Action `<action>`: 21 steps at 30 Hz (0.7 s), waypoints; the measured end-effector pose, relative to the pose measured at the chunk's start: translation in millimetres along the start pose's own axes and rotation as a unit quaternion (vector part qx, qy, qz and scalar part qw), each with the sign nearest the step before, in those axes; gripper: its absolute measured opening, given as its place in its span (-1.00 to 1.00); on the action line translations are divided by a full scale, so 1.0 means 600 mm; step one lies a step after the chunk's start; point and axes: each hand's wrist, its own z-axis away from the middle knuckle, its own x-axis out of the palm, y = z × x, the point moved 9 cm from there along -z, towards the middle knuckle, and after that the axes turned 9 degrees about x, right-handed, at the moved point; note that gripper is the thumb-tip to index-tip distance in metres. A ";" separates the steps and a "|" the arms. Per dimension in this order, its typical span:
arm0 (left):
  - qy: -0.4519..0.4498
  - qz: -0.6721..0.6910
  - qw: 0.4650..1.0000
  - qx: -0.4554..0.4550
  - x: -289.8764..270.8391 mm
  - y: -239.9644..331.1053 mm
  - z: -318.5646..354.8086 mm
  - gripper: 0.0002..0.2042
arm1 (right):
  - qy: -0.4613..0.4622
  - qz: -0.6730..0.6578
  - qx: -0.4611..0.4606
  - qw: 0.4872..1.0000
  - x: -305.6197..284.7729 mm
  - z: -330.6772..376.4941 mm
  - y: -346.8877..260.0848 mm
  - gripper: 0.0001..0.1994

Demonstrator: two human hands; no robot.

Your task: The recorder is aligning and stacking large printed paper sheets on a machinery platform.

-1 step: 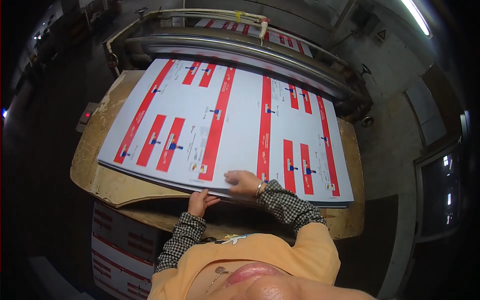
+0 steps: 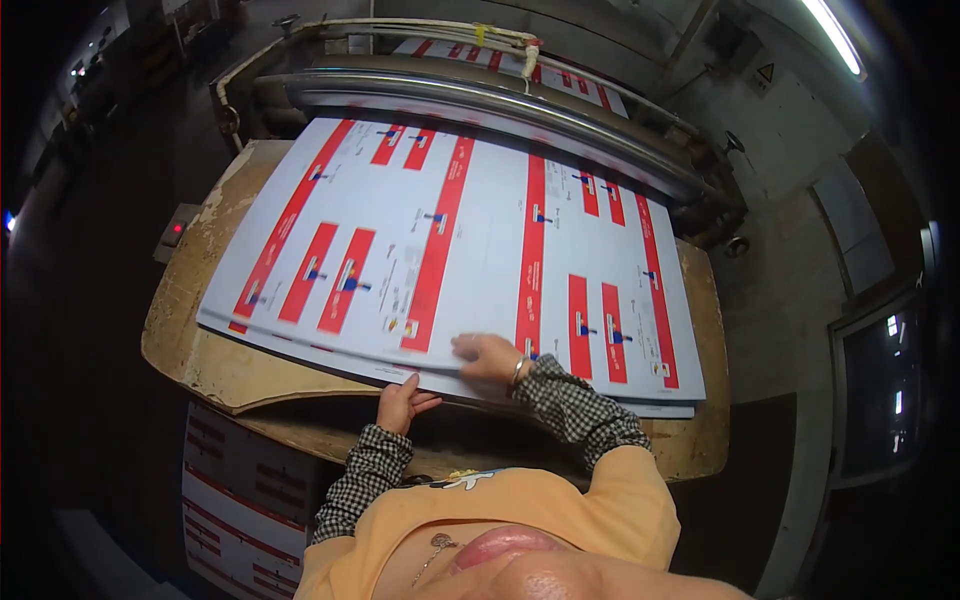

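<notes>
A large white printed sheet [image 2: 485, 230] with red bands and small blue figures lies on top of a stack of like sheets. Its far edge reaches the metal roller [image 2: 480, 97] of a machine. The near edge sits a little back, baring a strip of the sheet below [image 2: 340, 365]. My right hand [image 2: 487, 358], with a bracelet at the wrist, rests palm down on the top sheet near that edge, fingers stretched and slightly blurred. At the stack's front edge, my left hand [image 2: 405, 402] touches the paper with its fingers apart.
The stack lies on a worn wooden board [image 2: 180, 335]. More printed sheets [image 2: 245, 480] are low at the left, and others [image 2: 580, 85] show beyond the rollers. A pipe frame [image 2: 290, 40] surrounds the rollers. Handwheels [image 2: 737, 246] jut out at right; a small box with a red light [image 2: 177, 229] stands left.
The top sheet has slid slightly away from me toward the roller, uncovering a strip of the sheet beneath. My right hand has shifted slightly; my left hand stays nearly in place.
</notes>
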 end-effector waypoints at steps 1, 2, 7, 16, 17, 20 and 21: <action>-0.009 -0.006 1.000 0.003 0.007 0.002 0.001 -0.68 | -0.002 0.003 -0.003 1.000 -0.002 -0.019 0.019 -0.61; -0.007 -0.004 1.000 0.006 0.010 0.003 0.000 -0.68 | 0.097 0.009 0.021 0.995 -0.032 -0.038 0.046 -0.62; -0.015 -0.001 1.000 0.003 0.013 0.003 0.003 -0.68 | 0.211 0.027 0.110 0.971 -0.029 -0.059 0.078 -0.49; -0.093 -0.041 0.994 -0.042 0.006 -0.002 0.006 -0.69 | 0.000 0.141 -0.057 0.988 0.025 0.018 -0.042 -0.55; -0.083 -0.021 0.995 -0.043 0.003 -0.007 0.004 -0.69 | -0.008 0.069 -0.093 0.993 0.005 0.020 -0.053 -0.69; -0.056 0.031 0.998 -0.006 0.004 -0.010 0.001 -0.65 | -0.013 -0.075 -0.044 0.996 -0.061 0.023 -0.064 -0.76; -0.057 0.032 0.998 -0.008 0.019 -0.005 0.004 -0.65 | 0.011 -0.072 -0.040 0.997 -0.084 0.036 -0.083 -0.74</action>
